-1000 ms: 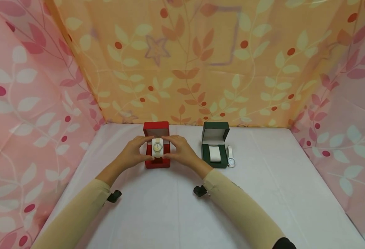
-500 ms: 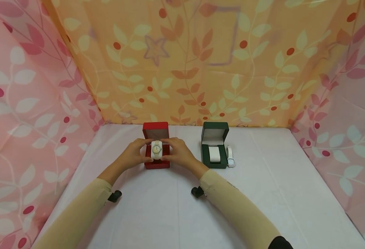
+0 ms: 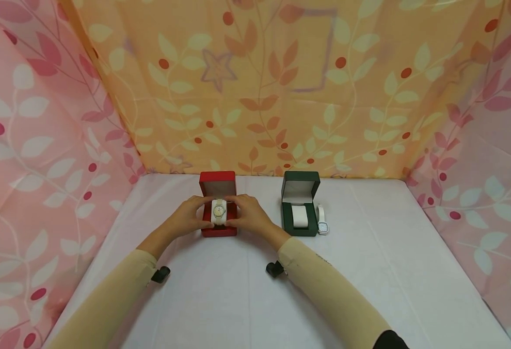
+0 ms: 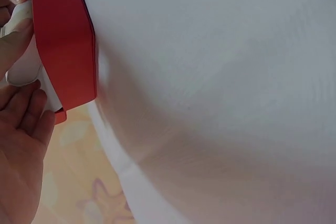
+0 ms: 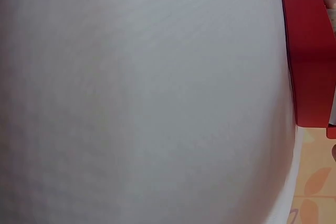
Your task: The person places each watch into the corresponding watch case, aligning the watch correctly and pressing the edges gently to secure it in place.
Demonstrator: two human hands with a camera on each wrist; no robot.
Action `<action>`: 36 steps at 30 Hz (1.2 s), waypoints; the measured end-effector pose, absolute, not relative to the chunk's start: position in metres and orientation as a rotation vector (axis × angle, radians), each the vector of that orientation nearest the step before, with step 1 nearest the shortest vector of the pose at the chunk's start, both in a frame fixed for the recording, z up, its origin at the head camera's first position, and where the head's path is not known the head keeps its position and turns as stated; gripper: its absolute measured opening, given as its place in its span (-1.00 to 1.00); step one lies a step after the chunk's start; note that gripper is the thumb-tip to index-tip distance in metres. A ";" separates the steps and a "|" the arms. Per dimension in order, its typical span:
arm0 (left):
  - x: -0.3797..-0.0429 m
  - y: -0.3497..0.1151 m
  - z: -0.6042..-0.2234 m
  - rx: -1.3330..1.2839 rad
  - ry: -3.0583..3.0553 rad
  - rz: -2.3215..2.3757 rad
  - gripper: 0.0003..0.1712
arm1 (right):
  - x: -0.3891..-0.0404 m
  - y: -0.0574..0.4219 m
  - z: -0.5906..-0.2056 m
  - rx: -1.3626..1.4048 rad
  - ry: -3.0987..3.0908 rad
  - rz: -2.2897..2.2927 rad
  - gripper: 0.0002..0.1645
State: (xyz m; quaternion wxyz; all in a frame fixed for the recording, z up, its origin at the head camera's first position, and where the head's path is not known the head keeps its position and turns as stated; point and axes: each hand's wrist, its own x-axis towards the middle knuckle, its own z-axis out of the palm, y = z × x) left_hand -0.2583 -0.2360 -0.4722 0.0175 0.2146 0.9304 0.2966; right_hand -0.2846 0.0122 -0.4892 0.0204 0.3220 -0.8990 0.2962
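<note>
A red watch box (image 3: pixel 217 177) stands with its lid up. Inside its base sits a white watch cushion (image 4: pixel 25 69) with a pale-strapped, round-faced wristwatch (image 3: pixel 218 211) around it. My left hand (image 3: pixel 186 218) pinches the cushion from the left, thumb below and fingers above. From the right, my right hand (image 3: pixel 252 218) grips it the same way. The left wrist view shows my left fingers on the cushion over the box wall. In the right wrist view the red box is cut off by the frame edge, with only bits of fingers showing.
Right of the red box, a dark green watch box (image 3: pixel 301 184) stands with its lid raised and a bare white cushion (image 3: pixel 299 216) inside. A white-strapped watch (image 3: pixel 322 220) lies against its right side. Patterned cloth (image 3: pixel 264 97) rises behind the white tabletop (image 3: pixel 220 300).
Both hands have lowered the cushion with its watch a little into the red box. The green box and the white-strapped watch have stayed in place.
</note>
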 end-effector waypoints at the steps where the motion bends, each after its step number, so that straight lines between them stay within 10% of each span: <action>1: -0.258 -0.236 -0.472 0.670 2.890 0.919 -0.05 | -0.284 0.012 -0.489 0.996 -2.792 0.921 -0.14; 36: -0.262 -0.234 -0.477 0.706 2.845 0.871 -0.17 | -0.287 0.007 -0.494 0.995 -2.830 0.714 -0.25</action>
